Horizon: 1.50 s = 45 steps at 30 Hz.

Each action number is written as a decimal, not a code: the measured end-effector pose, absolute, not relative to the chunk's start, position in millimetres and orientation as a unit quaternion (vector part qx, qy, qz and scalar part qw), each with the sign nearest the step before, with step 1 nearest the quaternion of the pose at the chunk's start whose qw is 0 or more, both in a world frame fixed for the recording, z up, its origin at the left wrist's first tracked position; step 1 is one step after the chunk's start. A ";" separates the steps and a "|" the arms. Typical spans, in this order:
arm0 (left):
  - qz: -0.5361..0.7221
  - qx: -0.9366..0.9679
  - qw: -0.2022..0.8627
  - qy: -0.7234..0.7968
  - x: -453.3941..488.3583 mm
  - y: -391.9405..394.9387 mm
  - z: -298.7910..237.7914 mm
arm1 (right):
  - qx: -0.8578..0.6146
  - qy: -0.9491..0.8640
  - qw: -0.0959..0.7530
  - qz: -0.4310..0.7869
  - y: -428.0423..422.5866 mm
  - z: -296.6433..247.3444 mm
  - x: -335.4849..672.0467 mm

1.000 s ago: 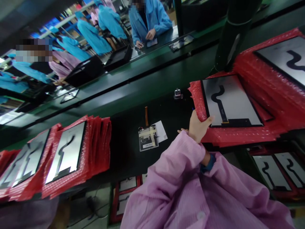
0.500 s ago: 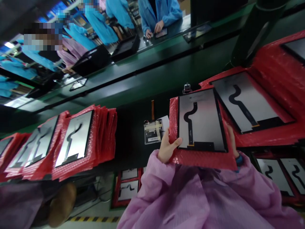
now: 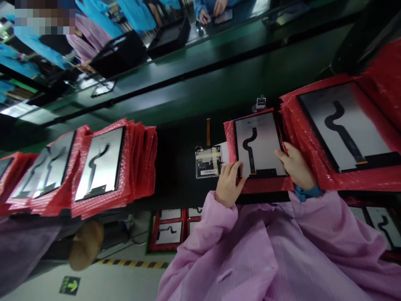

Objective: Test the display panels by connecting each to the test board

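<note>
An LCD panel (image 3: 266,142) with a silver back and a black S-shaped flex cable lies on a red bubble-wrap sleeve (image 3: 230,136) in front of me. My left hand (image 3: 228,184) has its fingers closed at the panel's lower left corner. On the right edge, my right hand (image 3: 296,165) grips the panel, thumb on top and the other fingers mostly hidden. Left of the sleeve is a small dark module (image 3: 208,166) with tape and a white label. An orange flex strip (image 3: 208,131) extends above it.
Stacked panels in red sleeves stand on the left (image 3: 102,163) and right (image 3: 347,125). A small clear-edged block (image 3: 261,103) sits behind the held panel. Below the bench edge is a red tray (image 3: 153,234) of panels. Co-workers in blue and pink sit across the bench.
The panel and sleeve have come down toward the bench. My right hand has moved from behind the sleeve to the panel's right edge; my left fingers now show on top. The view has tilted down.
</note>
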<state>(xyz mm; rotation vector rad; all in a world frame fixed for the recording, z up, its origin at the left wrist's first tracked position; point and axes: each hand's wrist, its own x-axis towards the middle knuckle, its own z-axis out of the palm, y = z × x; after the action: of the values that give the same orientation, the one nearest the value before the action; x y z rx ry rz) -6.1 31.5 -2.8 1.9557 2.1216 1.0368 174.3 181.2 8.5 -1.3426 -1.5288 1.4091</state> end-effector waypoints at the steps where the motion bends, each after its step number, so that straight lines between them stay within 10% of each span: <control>1: 0.321 0.653 0.037 0.685 -5.4 30.0 -3.1 | -0.523 -0.594 0.328 0.516 180.2 8.5 174.1; 9: 0.296 0.690 0.086 0.655 -30.3 40.6 17.0 | -0.374 -0.908 0.143 0.123 136.7 68.2 174.2; 21: 0.302 0.446 0.014 0.843 -124.5 141.3 15.2 | -0.323 -0.928 0.091 0.158 222.0 29.1 110.9; 31: 0.577 0.408 0.225 0.671 -145.1 140.4 12.8 | -0.304 -0.938 0.088 0.139 216.0 18.6 123.8; 45: 0.654 0.444 0.237 0.565 -134.4 135.1 25.2 | -0.326 -0.928 0.093 0.156 213.5 26.7 117.6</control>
<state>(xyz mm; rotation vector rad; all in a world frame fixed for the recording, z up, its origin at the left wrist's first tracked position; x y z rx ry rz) -134.4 135.1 25.2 1.2157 1.5480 1.7936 117.6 213.5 26.7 -0.9661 -2.7533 0.4632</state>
